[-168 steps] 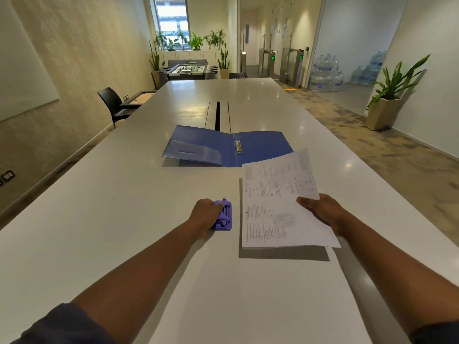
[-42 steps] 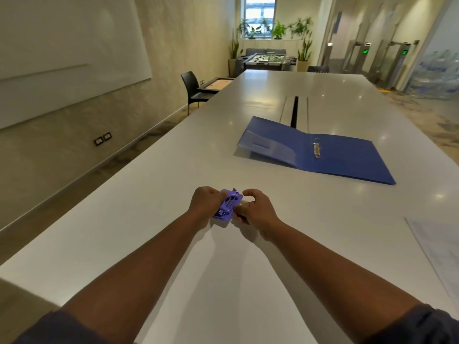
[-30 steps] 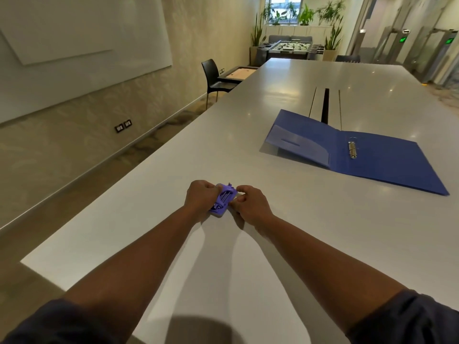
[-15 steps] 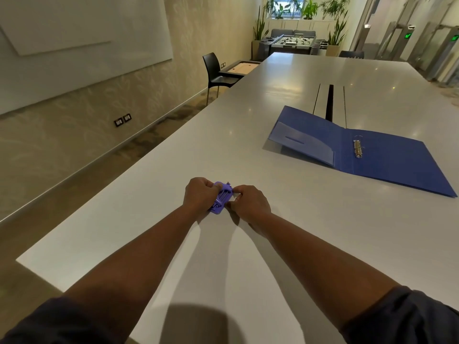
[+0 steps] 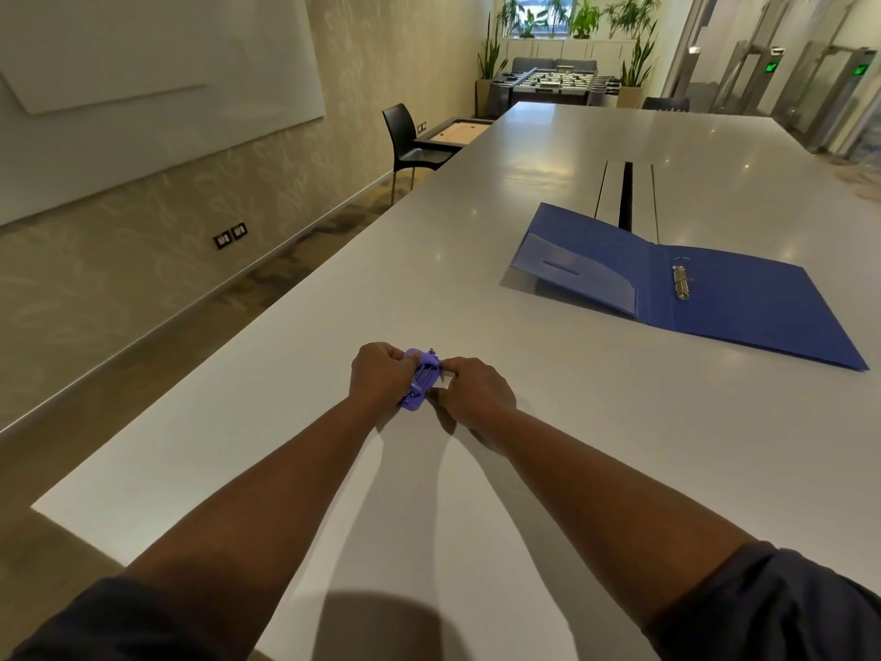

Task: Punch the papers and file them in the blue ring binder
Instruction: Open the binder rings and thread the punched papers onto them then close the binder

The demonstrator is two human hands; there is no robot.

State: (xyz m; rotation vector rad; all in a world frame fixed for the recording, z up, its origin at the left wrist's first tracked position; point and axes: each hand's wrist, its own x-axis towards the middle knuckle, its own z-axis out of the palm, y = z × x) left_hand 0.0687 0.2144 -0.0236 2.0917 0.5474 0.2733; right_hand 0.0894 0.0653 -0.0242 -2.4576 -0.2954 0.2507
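The purple hole punch [image 5: 420, 380] sits on the white table [image 5: 596, 422], well short of the blue ring binder [image 5: 729, 298], and both hands are on it: the left hand [image 5: 379, 376] grips its left side with curled fingers, while the right hand [image 5: 476, 391] pinches its right edge between thumb and fingertips. Compared with a few seconds ago the change is plain: the right hand then held the printed papers beside the punch, and now it has let them go and come over to the punch, so the sheets have dropped out of view, off to the right of the binder's near corner as far as the earlier frames suggest. Over the last second or so the grip has barely altered; the punch stays between the two hands while the view has swung left. The binder lies open well beyond the punch and to its right, front cover propped up, metal rings [image 5: 681, 282] bare, no sheet on them. I judge that the person is adjusting or opening the punch, perhaps its guide or lock, before any paper goes in; whether a part has actually moved is too small to tell. Punching and filing both remain undone.
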